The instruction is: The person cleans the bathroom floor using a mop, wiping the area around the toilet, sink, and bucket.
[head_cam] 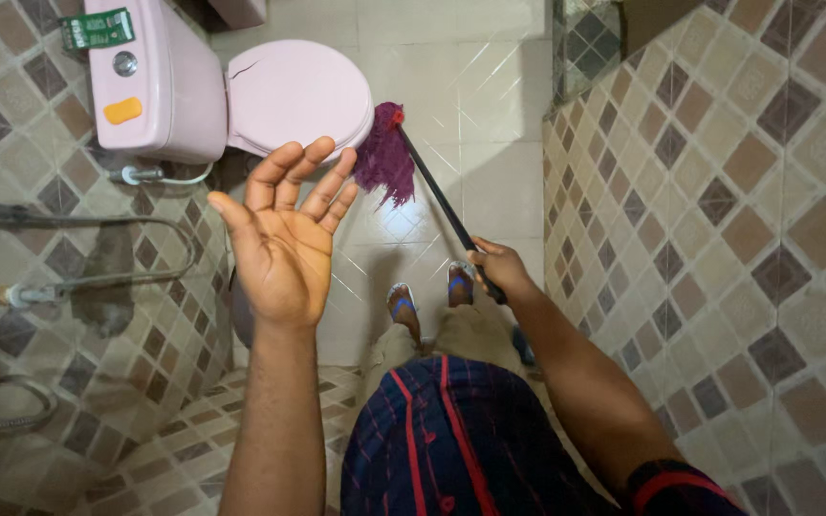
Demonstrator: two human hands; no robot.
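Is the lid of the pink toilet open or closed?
Closed: the toilet lid lies flat over the bowl, beside the purple mop head.

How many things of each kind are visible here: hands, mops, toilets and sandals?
Hands: 2 (left hand, open; right hand, on the mop handle)
Mops: 1
Toilets: 1 (pink toilet)
Sandals: 2
Total: 6

Mopping beside the toilet, 1 hand free.

I see my right hand gripping the black mop handle, whose purple mop head rests on the pale floor tiles, touching the pink toilet seat's edge. My left hand is raised, fingers spread, holding nothing. 2 sandalled feet show below.
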